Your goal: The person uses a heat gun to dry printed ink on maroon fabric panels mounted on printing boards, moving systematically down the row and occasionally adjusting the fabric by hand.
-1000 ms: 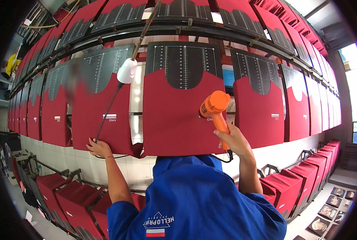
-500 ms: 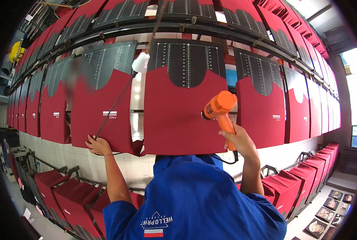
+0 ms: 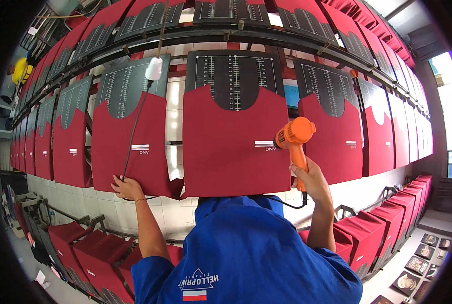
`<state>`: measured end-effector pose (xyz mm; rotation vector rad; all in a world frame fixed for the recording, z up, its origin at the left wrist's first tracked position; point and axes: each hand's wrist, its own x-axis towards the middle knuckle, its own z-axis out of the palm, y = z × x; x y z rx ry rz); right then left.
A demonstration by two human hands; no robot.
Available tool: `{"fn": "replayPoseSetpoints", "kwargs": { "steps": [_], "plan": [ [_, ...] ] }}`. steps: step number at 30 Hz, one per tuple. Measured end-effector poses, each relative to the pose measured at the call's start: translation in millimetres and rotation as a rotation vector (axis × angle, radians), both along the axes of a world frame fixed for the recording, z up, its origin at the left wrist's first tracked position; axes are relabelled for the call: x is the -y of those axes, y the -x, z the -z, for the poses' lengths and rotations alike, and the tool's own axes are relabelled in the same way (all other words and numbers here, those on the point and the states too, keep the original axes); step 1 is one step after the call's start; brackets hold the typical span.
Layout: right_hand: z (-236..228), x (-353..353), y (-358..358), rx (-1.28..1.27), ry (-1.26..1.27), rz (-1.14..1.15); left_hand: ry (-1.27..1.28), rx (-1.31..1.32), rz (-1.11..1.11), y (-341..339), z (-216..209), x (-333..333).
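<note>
My right hand (image 3: 313, 183) grips the handle of an orange heat gun (image 3: 298, 133). Its dark nozzle points left, close to the white print near the right side of a dark red shirt (image 3: 221, 152). That shirt is stretched over a black board (image 3: 236, 66) marked with white rulers. Farther left, my left hand (image 3: 129, 188) has its fingers closed around a black cord (image 3: 136, 129), beside the lower edge of a second red shirt (image 3: 119, 147). Up that cord, a white connector (image 3: 154, 69) hangs in front of the boards.
Several more red shirts on boards line the rack on both sides, such as one at right (image 3: 327, 147). A dark metal rail (image 3: 185, 33) runs across behind them. Another row of covered boards (image 3: 367, 230) stands below, at my sides. White floor tiles (image 3: 165, 218) show between the rows.
The heat gun has moved right with my right hand, uncovering the shirt's white print. The white connector has swung left, and the cord hangs more upright.
</note>
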<state>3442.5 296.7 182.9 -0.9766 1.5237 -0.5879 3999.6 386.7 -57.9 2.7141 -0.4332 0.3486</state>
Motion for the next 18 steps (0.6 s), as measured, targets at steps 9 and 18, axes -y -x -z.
{"fn": "replayPoseSetpoints", "kwargs": {
  "steps": [9, 18],
  "plan": [
    [-4, -19, -6, 0.009, -0.008, 0.027, -0.048, 0.020, 0.044, -2, -3, -2],
    [-6, -21, -88, 0.048, -0.004, 0.076, 0.092, -0.055, 0.013, -115, 16, -47]
  ]
}}
